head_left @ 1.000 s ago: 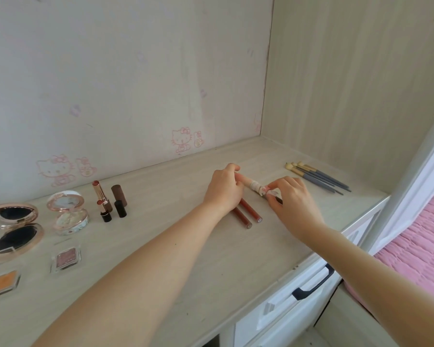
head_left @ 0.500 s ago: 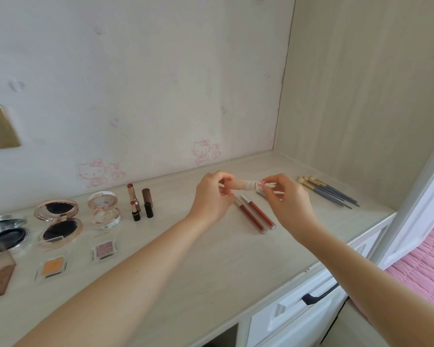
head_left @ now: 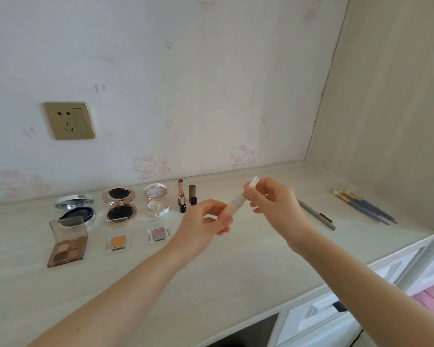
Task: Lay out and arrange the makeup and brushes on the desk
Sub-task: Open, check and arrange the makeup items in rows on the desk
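The tube (head_left: 233,206) is now lifted off the tabletop (head_left: 236,271). The left hand (head_left: 203,221) grips its body and the right hand (head_left: 273,204) pinches the cap (head_left: 252,185), likely to uncap it before placing.

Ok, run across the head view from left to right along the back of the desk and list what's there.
Silver compact → rose-gold compact → white floral compact → open lipstick → dark brown tube → cream tube, held up off the desk → grey pencil → blue-handled brushes.

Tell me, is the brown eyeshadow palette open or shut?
Open: the eyeshadow palette has its clear lid raised, and four brown pans show.
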Demonstrator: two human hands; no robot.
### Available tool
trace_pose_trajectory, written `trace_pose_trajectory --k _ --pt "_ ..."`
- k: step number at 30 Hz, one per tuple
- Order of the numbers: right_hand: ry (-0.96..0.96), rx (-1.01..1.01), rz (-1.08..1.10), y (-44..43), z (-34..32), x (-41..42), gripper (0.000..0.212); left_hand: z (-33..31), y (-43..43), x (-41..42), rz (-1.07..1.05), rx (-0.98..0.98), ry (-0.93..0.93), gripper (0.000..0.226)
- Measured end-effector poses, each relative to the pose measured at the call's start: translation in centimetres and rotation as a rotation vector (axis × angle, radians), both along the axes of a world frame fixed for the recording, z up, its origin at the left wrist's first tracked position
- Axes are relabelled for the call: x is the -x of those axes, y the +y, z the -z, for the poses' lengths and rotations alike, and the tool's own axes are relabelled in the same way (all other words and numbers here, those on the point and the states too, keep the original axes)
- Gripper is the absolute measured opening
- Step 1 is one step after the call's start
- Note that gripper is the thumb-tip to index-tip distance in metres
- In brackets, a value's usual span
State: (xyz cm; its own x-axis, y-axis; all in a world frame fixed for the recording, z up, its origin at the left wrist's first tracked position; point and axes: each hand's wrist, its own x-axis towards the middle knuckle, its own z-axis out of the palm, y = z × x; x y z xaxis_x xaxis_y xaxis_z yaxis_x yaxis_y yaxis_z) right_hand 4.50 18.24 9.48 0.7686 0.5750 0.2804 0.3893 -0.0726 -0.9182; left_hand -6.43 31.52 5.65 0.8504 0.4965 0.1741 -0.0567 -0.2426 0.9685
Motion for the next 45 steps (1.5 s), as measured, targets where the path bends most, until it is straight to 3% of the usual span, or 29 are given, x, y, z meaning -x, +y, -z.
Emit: trace_pose_trajectory --k 5,9,19,26,36,45 --pt "0.101 0.009 -0.173 3.0 0.7 3.6 0.010 1.0 1.4 4.8 0.033 0.047 0.052 0.012" --pt "0.204 -0.004 -0.268 5.5 1.7 6.4 0.019 1.3 2.8 8.4 -0.020 0.069 0.057 0.013" --pt "0.357 -0.046 -0.362 9.9 4.2 12.9 0.022 2.9 5.3 15.3 -0.187 0.024 0.092 0.006" --pt "0.321 -0.080 -0.316 11.5 5.7 15.0 0.021 4.1 5.8 17.5 -0.443 -0.313 0.083 0.019" --pt "0.160 -0.094 -0.328 10.6 7.2 16.0 0.023 4.9 5.5 17.7 -0.440 -0.566 0.008 0.023" --pt "0.187 -0.063 -0.280 10.8 7.7 15.3 0.023 4.6 5.6 17.8 -0.362 -0.387 0.053 0.022"
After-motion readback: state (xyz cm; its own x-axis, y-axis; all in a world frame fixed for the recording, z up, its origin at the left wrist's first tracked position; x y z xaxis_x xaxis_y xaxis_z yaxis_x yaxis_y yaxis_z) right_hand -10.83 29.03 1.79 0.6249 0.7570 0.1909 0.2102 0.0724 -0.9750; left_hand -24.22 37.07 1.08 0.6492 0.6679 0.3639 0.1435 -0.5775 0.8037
